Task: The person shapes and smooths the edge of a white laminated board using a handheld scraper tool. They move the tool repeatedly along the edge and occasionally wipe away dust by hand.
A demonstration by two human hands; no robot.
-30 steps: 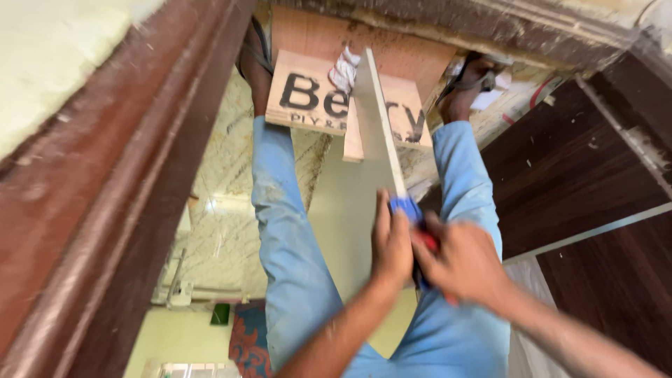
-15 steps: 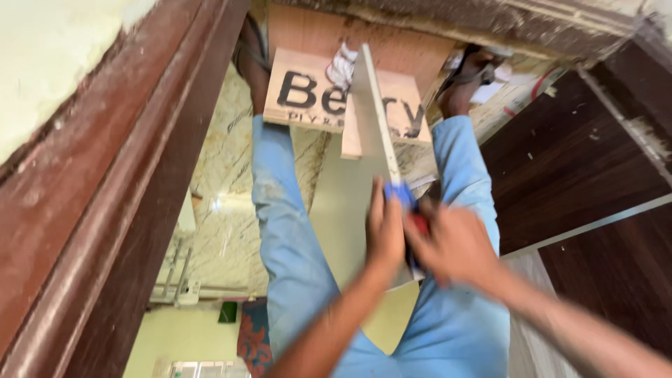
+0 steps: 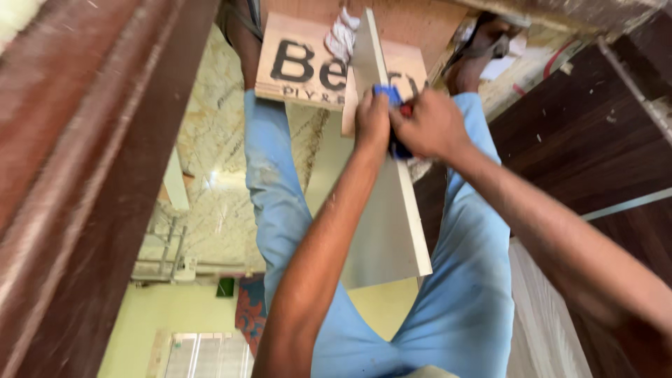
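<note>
A long white board (image 3: 389, 231) stands on edge between my legs and runs away from me. Both hands clamp a small blue tool (image 3: 386, 92) with a red part against the board's upper edge. My left hand (image 3: 371, 124) wraps the tool's left side and touches the board. My right hand (image 3: 430, 127) grips it from the right. The tool's body is mostly hidden under my fingers. The far end of the board rests over a plywood piece (image 3: 297, 66) with black printed letters.
My legs in light blue trousers (image 3: 276, 189) straddle the board, feet by the plywood. A white rag (image 3: 341, 36) lies on the plywood. A dark brown wooden frame (image 3: 84, 175) fills the left side, dark wood panels (image 3: 595, 140) the right, and marble floor (image 3: 217, 189) lies between.
Both hands have slid the blue tool along the board's edge, away from me and towards the plywood piece. The board has stayed in place.
</note>
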